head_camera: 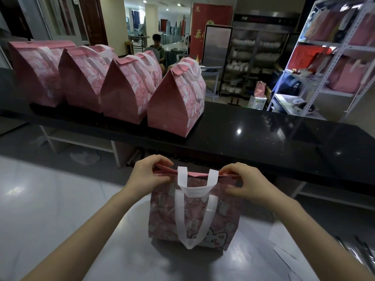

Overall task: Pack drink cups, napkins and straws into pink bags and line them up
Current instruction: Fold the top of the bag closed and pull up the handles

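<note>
Down at six o'clock on the pale glossy table (50,209), the pink cat-printed paper bag with white fabric handles (192,220) stands upright. My left hand (148,175) pinches the left end of its folded pink top flap (194,175), fingers and thumb curled on the crease. My right hand (241,182) pinches the right end likewise. To do this well, I judge I should pull both ends level and press the crease flat, handles outside.

At eleven o'clock, four closed pink bags (113,82) stand in a row on the long black stone counter (263,134), with bare counter at one o'clock beside the last. A white metal rack (336,57) stands at two o'clock. Clear plastic wrappers (353,250) lie at four o'clock near my right forearm, easy to brush.
</note>
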`<control>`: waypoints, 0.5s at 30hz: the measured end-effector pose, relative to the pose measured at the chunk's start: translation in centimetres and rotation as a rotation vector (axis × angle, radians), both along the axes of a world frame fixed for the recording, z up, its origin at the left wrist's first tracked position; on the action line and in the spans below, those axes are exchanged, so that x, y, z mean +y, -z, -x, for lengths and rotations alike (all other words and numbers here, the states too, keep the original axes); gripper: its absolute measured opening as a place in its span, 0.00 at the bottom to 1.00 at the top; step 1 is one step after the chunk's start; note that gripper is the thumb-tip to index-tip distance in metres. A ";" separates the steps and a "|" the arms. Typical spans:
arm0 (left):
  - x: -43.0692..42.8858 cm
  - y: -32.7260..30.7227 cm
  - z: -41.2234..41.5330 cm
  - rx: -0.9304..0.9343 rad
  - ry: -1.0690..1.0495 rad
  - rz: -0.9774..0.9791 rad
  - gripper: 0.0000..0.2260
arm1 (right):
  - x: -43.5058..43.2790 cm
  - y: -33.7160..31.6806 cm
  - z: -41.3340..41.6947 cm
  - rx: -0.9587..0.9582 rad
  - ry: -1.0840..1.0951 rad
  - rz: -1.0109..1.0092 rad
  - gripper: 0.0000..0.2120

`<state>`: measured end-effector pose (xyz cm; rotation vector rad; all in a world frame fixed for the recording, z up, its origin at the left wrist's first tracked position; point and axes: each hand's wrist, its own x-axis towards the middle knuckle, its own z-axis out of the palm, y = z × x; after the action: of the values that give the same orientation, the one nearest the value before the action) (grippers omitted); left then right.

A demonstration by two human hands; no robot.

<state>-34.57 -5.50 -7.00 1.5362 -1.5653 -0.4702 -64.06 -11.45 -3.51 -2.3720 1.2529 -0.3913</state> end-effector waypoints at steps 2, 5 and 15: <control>-0.1 0.2 0.1 0.029 -0.023 -0.014 0.14 | 0.2 0.5 -0.6 -0.025 0.045 0.071 0.16; -0.2 0.1 -0.2 0.095 -0.027 -0.072 0.13 | 0.5 1.2 -1.3 -0.030 0.102 0.163 0.14; 0.5 -0.6 -3.1 0.173 0.119 -0.223 0.10 | 1.0 2.9 -1.4 0.002 0.172 0.287 0.12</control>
<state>-31.43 -5.01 -6.40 1.5266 -1.5134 -0.8470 -62.70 -10.50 -6.38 -2.5033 1.4938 -0.6617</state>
